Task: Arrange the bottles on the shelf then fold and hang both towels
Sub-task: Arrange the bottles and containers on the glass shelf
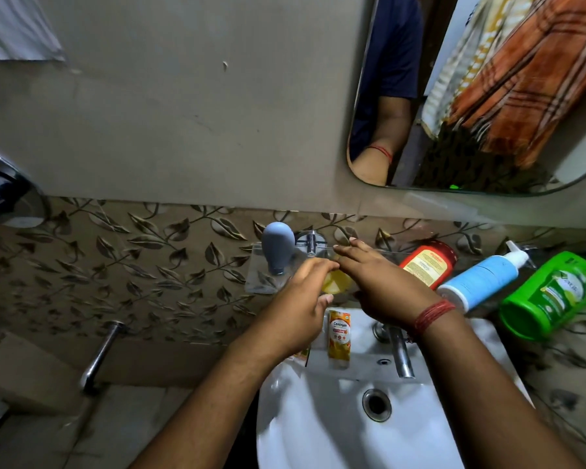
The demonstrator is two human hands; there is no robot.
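Bottles: red, blue-white pump, green; left hand grips yellow item, right hand flat.

Two bare forearms enter frame from 6 o'clock, no sleeves visible on either. Left hand: no rings or bands seen. Right hand: wrist wrapped in several turns of red thread. Mirror reflection at 1 o'clock shows a short dark navy sleeve and the same red thread.
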